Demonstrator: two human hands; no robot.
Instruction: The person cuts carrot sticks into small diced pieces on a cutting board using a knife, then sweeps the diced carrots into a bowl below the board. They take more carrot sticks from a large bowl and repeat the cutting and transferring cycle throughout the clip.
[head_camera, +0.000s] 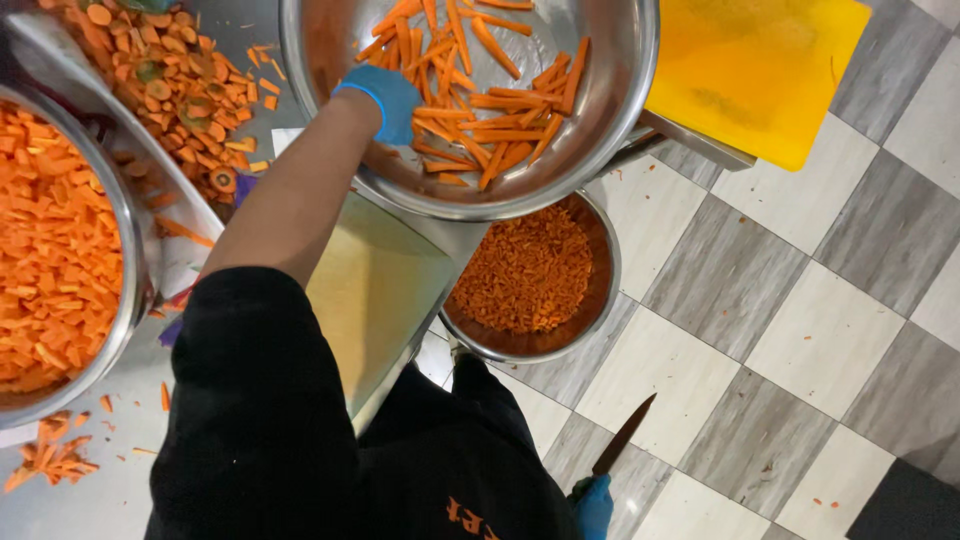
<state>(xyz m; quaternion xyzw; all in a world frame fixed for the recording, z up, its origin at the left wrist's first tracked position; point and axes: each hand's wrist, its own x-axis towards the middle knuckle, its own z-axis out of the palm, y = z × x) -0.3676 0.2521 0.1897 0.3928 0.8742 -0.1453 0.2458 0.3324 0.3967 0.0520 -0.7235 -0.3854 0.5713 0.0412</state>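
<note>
L hand (385, 98) grips bowl (620, 110); R hand (593, 505) knife (622, 436).

Steel bowl (610, 120) tilted at counter's edge, holding carrot sticks (480, 90) (orange, scattered); knife (622, 437) pointing floorward.

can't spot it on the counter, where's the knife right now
In the head view the knife is low and right of centre, held in the right hand down by the person's side, blade over the checkered floor.

Steel worktop (100, 490), 2 carrot-filled bowls (130, 290), peel heap (180, 80), yellow boards (375, 290), carrot scraps (50, 460)
</note>
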